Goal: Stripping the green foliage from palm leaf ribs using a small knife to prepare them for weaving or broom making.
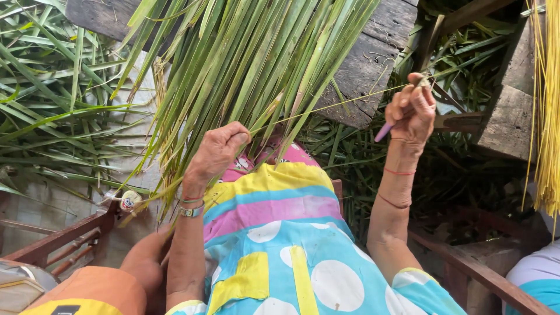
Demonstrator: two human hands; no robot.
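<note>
Step in hand, by the look of it: stripping a thin rib off a long leaf. Left hand point(217, 153) fisted tight on the lower end of the leaf bundle point(245, 64), just in front of the person's lap; bundle fans up and away from that hand, over the dark wooden plank point(373, 64). Right hand point(412, 111), well right of the bundle, fingers curled shut around a small tool with a purple handle point(383, 132), and pinching the end of a pale thin rib point(338, 104) that runs taut back to the bundle near the left fist. Next move likely calls for steady pull along the rib line, left grip firm, or the rib snaps. Leaves: flat, narrow, glossy green, stiff-edged, yellowing at base. Rib: wiry, straw-coloured. Plank: rough, weathered, cracked. Right of the plank hangs a sheaf of yellow stripped ribs point(548, 105)
</note>
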